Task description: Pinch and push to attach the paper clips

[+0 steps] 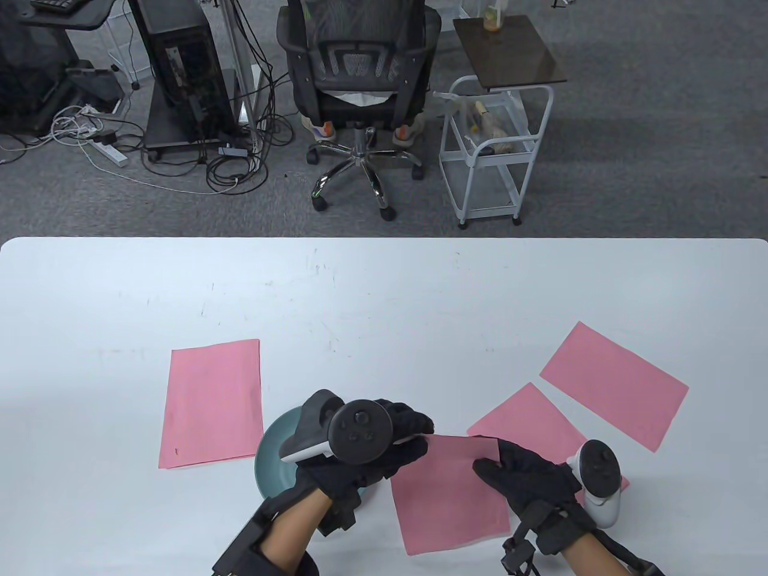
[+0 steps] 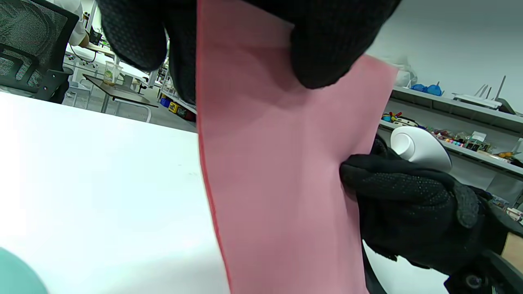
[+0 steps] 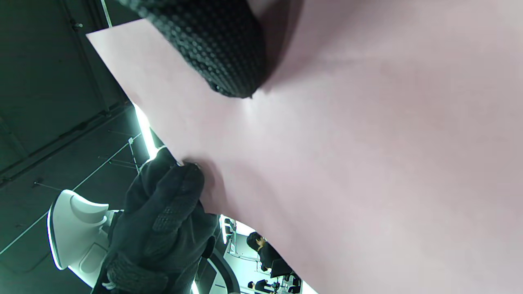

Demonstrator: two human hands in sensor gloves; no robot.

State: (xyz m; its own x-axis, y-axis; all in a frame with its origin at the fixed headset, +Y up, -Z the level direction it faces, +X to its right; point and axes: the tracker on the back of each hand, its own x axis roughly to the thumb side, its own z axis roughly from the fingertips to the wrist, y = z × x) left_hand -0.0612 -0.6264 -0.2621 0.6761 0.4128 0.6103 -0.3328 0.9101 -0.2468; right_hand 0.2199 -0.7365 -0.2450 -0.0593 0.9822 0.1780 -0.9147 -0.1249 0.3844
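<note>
A pink paper sheet [image 1: 450, 492] is held off the table near its front edge, between both hands. My left hand [image 1: 417, 431] pinches the sheet's far left corner; in the left wrist view its fingers [image 2: 327, 49] clamp the top of the sheet [image 2: 278, 183]. My right hand [image 1: 487, 463] grips the sheet's right edge near the far corner; its finger [image 3: 216, 49] presses on the sheet [image 3: 367, 143] in the right wrist view. I cannot make out a paper clip clearly in any view.
A teal bowl [image 1: 273, 450] sits under my left wrist. Another pink sheet [image 1: 210, 402] lies to the left. Two more pink sheets [image 1: 612, 384] [image 1: 528, 420] lie to the right, the nearer one partly under the right hand.
</note>
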